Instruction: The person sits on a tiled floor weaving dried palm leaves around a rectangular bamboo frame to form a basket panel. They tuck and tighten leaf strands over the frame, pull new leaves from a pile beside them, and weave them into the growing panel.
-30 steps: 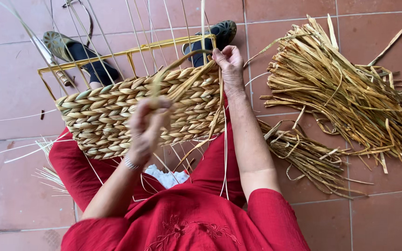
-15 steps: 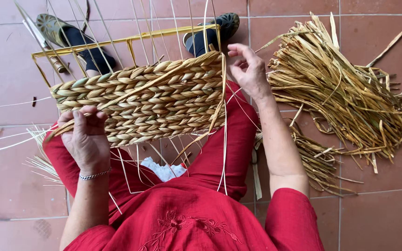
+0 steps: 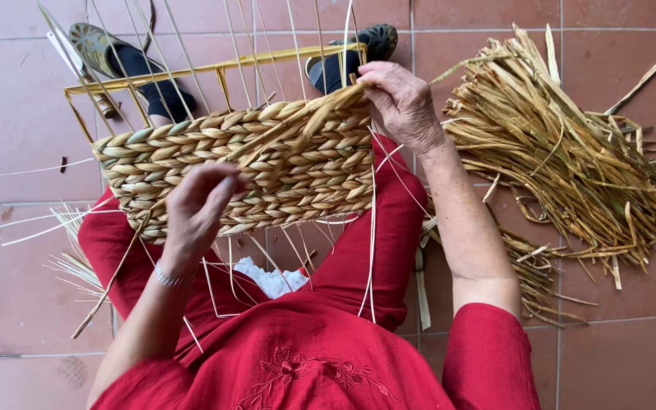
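A half-woven basket (image 3: 282, 163) of braided straw-coloured rope rests on my lap, built on a yellow wire frame (image 3: 214, 68) with thin upright stakes. My right hand (image 3: 400, 102) pinches a twisted straw strand (image 3: 320, 118) at the basket's upper right corner. My left hand (image 3: 199, 209) hovers over the woven wall near its lower left, fingers curled and blurred; whether it grips a strand I cannot tell. I wear red clothes.
A large heap of dried straw (image 3: 563, 152) lies on the reddish floor tiles to the right. My two feet in dark shoes (image 3: 111, 61) stick out beyond the basket. Loose thin white strands (image 3: 32, 220) trail on the tiles at left.
My left hand has swung from the basket's left end toward its middle. My right hand has shifted onto the top right corner, pulling the strand across the weave.
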